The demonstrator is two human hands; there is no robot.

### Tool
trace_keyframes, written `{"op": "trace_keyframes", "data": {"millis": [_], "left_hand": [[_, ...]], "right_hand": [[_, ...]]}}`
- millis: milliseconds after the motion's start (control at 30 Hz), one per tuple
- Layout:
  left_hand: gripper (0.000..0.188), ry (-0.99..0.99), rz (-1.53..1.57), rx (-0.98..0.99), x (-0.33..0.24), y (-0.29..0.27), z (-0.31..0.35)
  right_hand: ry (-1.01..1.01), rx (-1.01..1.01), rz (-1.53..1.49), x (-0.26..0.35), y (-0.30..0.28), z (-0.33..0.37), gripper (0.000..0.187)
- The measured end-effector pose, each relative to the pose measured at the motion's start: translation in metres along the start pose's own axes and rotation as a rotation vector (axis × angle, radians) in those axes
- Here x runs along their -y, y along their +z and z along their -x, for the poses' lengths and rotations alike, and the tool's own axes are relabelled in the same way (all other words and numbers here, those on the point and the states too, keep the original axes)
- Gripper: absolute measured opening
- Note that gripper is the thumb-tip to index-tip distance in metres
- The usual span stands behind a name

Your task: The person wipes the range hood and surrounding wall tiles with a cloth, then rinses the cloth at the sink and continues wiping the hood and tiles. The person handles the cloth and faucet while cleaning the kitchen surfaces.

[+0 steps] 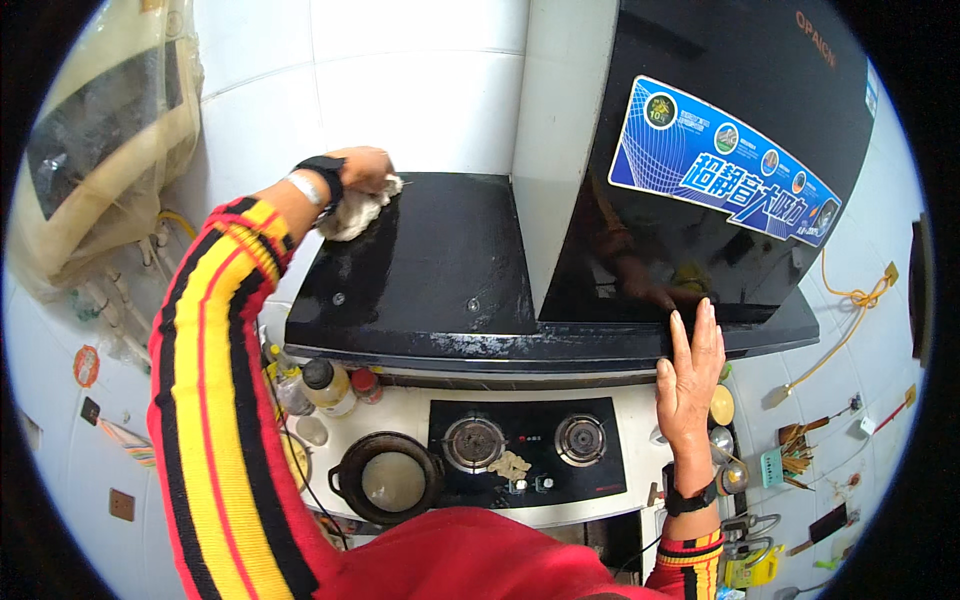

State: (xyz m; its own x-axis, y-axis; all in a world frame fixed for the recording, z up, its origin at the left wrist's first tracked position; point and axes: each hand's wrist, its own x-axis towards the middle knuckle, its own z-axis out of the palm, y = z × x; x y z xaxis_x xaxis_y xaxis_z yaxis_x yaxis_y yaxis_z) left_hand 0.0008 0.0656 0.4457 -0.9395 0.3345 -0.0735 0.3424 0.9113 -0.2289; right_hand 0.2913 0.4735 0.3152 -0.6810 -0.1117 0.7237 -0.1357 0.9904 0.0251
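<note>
My left hand (362, 172) is closed on a crumpled whitish cloth (358, 212), pressed onto the far left corner of the range hood's flat black top (430, 260). That surface looks wet and shiny, with pale smears along its front lip. My right hand (692, 385) has its fingers stretched out, the fingertips resting against the front edge of the hood near the lower rim of its upright glossy black panel (660, 270). A blue and white sticker (725, 160) is on that panel.
Below the hood, a black two-burner gas stove (525, 450) bears a crumpled beige rag (510, 466). A dark wok (388, 478) with cloudy liquid and several bottles (328, 388) stand at its left. A plastic-covered water heater (110, 140) hangs on the left wall; utensils (795, 450) hang at the right.
</note>
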Motion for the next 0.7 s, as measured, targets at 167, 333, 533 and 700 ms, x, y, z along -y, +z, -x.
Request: {"op": "trace_keyframes", "data": {"millis": [167,333,533,700], "left_hand": [[0.051,-0.012,0.217,-0.068,0.025,0.02,0.052],[0.059,0.083,0.586,-0.262,0.014,0.033,0.116],[0.061,0.474,0.603,-0.63,-0.016,0.041,0.164],[0.054,0.717,0.653,-0.598,-0.069,0.041,0.164]], "right_hand": [[-0.041,-0.032,-0.003,-0.001,0.001,0.0,0.052],[-0.046,-0.005,-0.008,-0.001,-0.002,0.0,0.052],[-0.052,0.033,-0.008,0.002,-0.006,0.0,0.052],[-0.05,0.073,-0.016,0.005,-0.008,0.004,0.054]]}}
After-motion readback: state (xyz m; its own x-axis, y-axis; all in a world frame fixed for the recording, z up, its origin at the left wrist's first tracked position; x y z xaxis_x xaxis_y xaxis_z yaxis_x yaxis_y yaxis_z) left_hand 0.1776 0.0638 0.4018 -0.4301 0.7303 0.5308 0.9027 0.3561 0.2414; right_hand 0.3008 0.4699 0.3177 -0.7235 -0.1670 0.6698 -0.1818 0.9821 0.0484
